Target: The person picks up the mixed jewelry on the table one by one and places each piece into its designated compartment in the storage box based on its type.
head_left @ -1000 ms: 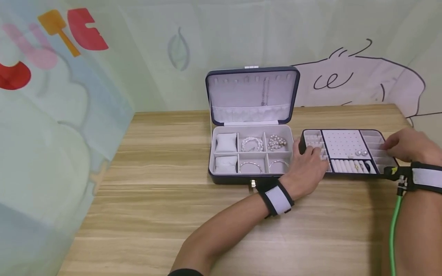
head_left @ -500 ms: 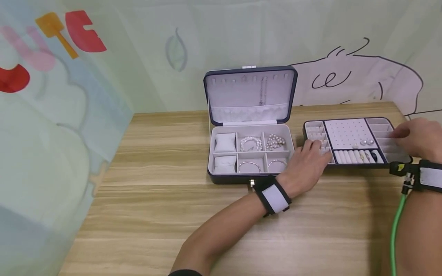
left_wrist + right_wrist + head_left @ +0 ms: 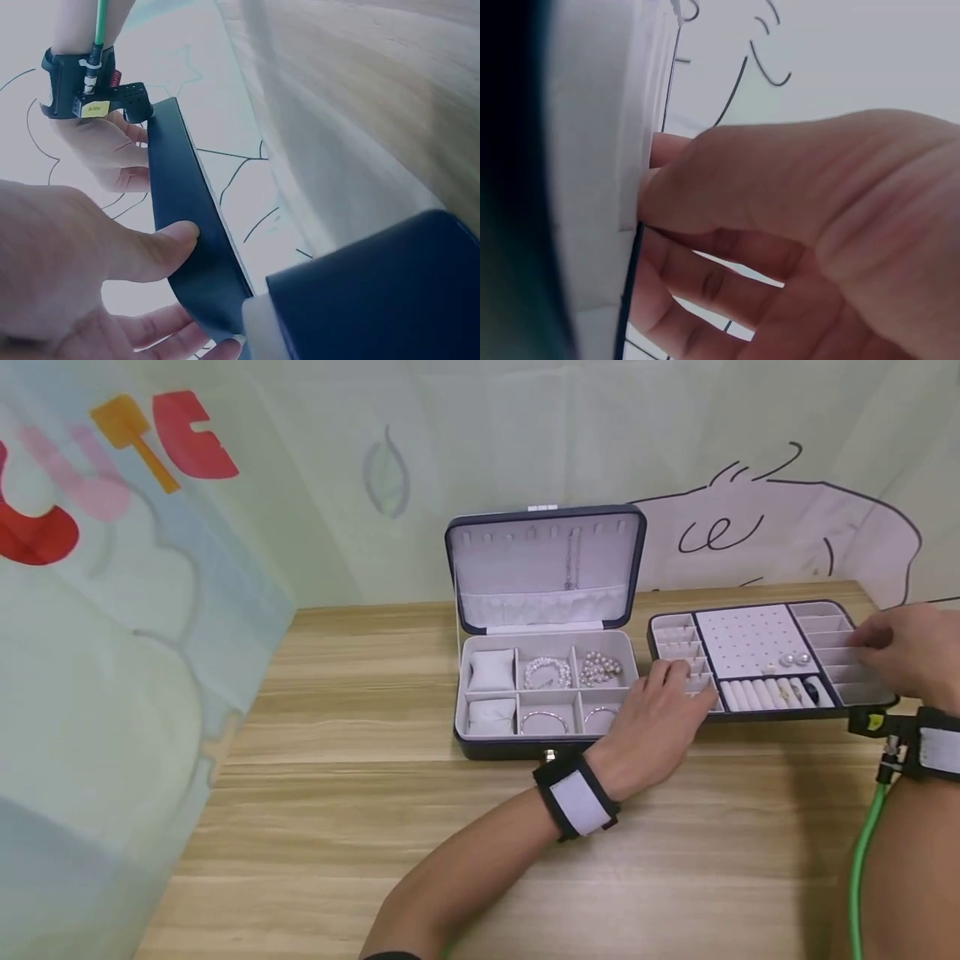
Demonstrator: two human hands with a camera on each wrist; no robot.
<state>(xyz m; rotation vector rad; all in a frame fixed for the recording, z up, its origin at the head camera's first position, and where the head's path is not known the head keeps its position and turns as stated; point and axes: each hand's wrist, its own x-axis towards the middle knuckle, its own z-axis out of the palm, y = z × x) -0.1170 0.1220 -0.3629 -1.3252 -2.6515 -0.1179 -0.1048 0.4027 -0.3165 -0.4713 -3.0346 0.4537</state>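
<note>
A jewelry tray point(image 3: 780, 715) with a dark blue edge sits at the right in the head view, right of an open jewelry box point(image 3: 510, 748). My left hand point(image 3: 651, 727) grips the tray's left end; in the left wrist view its thumb point(image 3: 180, 232) presses the dark side, other fingers behind. My right hand point(image 3: 909, 652) pinches the opposite end, thumb on the inner side in the right wrist view. The tray carries pearl earrings point(image 3: 795, 658) and several rings point(image 3: 795, 692). Inside the box lie pearl strands point(image 3: 600, 668), bangles point(image 3: 543, 717) and white cushions point(image 3: 492, 671).
The box's raised lid point(image 3: 547, 560) leans back near a printed cloth backdrop point(image 3: 315, 485), with a chain necklace point(image 3: 572, 560) hanging inside it. Bare wooden tabletop point(image 3: 337, 827) spreads at the left and front. A green cable point(image 3: 862, 843) runs along the right forearm.
Both hands have moved the tray away from the person, toward the backdrop, and its right end now sits somewhat farther right. The jewelry box stays where it was.
</note>
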